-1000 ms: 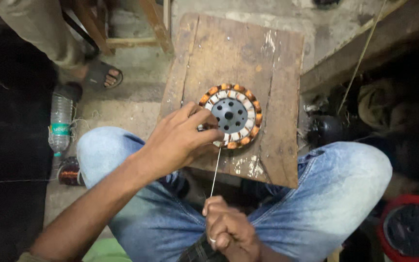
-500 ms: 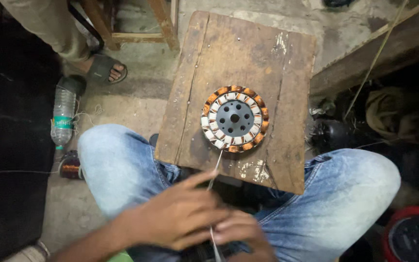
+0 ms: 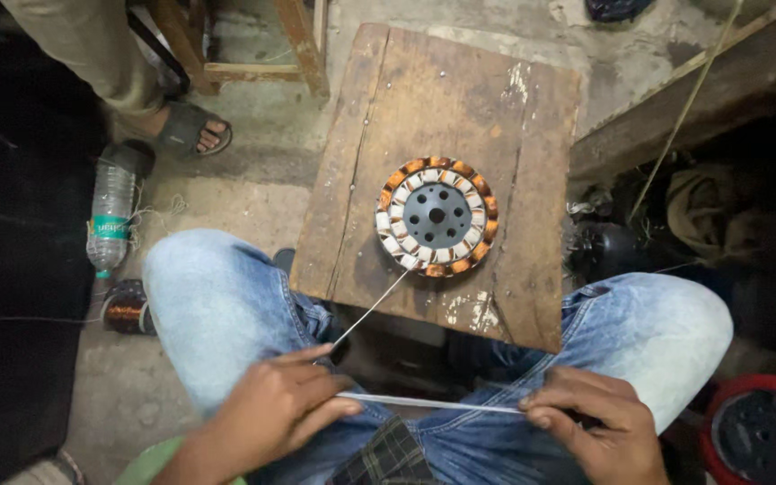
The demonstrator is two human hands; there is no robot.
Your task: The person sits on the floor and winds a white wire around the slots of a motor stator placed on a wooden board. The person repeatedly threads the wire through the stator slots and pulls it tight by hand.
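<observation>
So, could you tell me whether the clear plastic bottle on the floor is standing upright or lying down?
Lying down: the clear plastic bottle rests on its side on the concrete floor, its dark cap toward a sandalled foot.

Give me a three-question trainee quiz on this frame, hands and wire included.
1. True or false: the wound stator rests on the wooden board.
2. What is stretched between the left hand and the right hand? A) white strip B) chain C) rubber hose
3. Which side of the person's left knee is the plastic bottle on, in the picture?

Key: 1 true. 2 A. 3 Left of it, on the floor.
</observation>
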